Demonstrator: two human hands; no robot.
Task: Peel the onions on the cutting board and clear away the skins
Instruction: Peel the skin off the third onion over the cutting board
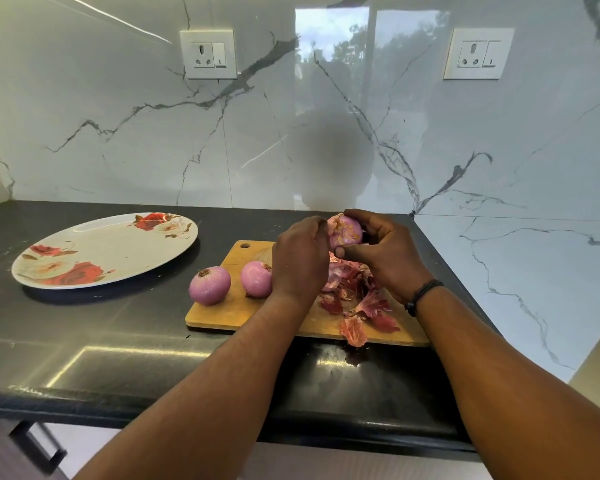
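Up above the board, both hands hold one onion: the right hand curls round it, the left hand pinches at its side. Two peeled onions sit on the board's left; skins lie heaped on its right. A plate rests on the tabletop.

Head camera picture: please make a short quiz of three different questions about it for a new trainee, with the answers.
1. True or false: the flowered plate already holds onion skins.
2. Multiple choice: where does the pile of skins lie? A) on the plate B) on the cutting board C) on the floor
3. Short answer: how many onions stand on the board, apart from the onion in the hands?

Key
1. False; nothing shows on it.
2. B, near the right hand.
3. Two in plain view, the left onion and the middle onion; the left hand may hide more.
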